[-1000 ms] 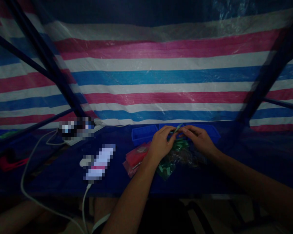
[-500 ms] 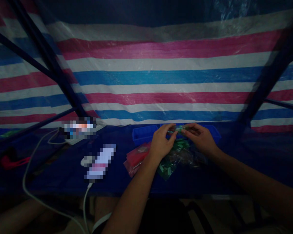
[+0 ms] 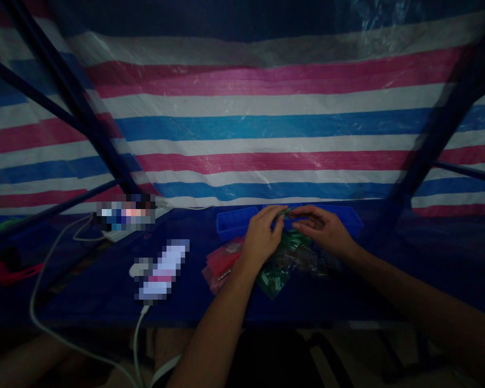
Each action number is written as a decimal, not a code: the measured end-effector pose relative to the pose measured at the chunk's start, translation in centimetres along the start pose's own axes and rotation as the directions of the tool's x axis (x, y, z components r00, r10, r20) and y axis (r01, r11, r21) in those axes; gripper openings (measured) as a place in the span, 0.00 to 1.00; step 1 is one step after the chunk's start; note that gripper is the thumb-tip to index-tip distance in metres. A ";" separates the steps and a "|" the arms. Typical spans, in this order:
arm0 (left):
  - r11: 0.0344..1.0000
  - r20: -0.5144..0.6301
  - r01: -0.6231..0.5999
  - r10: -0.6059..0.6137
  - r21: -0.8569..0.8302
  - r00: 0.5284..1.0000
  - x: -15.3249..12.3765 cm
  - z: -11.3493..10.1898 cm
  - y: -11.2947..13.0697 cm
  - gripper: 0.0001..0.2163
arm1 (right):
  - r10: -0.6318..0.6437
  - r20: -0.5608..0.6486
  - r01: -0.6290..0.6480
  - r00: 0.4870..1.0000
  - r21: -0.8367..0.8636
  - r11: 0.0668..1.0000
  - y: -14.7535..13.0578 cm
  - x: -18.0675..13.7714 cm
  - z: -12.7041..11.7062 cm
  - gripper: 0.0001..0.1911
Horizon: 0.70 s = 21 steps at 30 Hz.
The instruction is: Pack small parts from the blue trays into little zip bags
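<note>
My left hand [image 3: 262,235] and my right hand [image 3: 321,229] meet over the dark blue table, fingers pinched together on a small green part [image 3: 286,213] held between them. Directly below the hands lies a clear plastic bag of green parts [image 3: 281,265]. A red packet [image 3: 220,262] lies just left of my left wrist. Behind the hands sit blue plastic trays [image 3: 236,222], partly hidden by my fingers. The light is dim and the small part's shape is hard to make out.
A striped pink, white and blue tarp [image 3: 250,124] hangs behind the table. Dark frame poles [image 3: 76,102] slant across the left and right. A white cable [image 3: 44,302] loops off the left front edge, next to a blurred-out device [image 3: 161,268] and a power strip [image 3: 125,215].
Both hands stay together on the small green part, with only slight finger shifts. The view has drifted a little, so everything sits slightly left of where it was.
</note>
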State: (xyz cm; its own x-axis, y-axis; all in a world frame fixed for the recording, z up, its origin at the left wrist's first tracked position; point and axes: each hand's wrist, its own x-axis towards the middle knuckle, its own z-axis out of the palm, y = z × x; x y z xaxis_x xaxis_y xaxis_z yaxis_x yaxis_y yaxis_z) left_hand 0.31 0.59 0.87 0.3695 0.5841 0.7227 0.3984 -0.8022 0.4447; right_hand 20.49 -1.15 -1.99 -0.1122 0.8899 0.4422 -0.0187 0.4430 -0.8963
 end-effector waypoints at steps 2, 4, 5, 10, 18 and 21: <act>0.999 -0.073 0.001 0.002 0.044 0.997 0.1 -0.5 -0.2 0.13 | -0.009 -0.064 0.006 0.998 -0.053 0.999 0.0 0.2 -0.4 0.19; 0.990 -0.150 0.022 -0.001 0.138 0.989 0.2 -1.2 -0.5 0.13 | -0.012 -0.116 -0.001 0.993 -0.117 0.993 0.2 0.3 -0.8 0.18; 0.981 -0.171 0.032 0.002 0.191 0.985 0.3 -1.4 -0.8 0.13 | -0.015 -0.133 -0.005 0.991 -0.148 0.989 0.3 0.4 -0.9 0.18; 0.958 -0.066 0.006 0.014 0.287 0.998 0.7 -0.8 -2.3 0.16 | -0.045 -0.104 0.016 0.994 -0.262 0.965 0.4 0.3 -0.6 0.16; 0.917 0.098 0.044 -0.090 0.395 0.991 0.0 0.2 -3.2 0.19 | -0.109 0.074 0.131 0.991 -0.529 0.838 -0.4 -0.2 -0.2 0.09; 0.919 0.095 0.051 -0.095 0.391 0.991 -0.1 -0.3 -3.6 0.19 | -0.169 0.180 0.243 0.969 -0.575 0.781 -0.5 -0.3 0.1 0.08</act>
State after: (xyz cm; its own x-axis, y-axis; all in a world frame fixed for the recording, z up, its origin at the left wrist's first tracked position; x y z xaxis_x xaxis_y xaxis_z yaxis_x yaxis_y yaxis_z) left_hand -1.39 3.33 -0.66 0.4084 0.6670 0.6232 0.7131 -0.6593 0.2383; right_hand 20.45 -1.69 -1.66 -0.2846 0.7678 0.5741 0.5297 0.6250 -0.5733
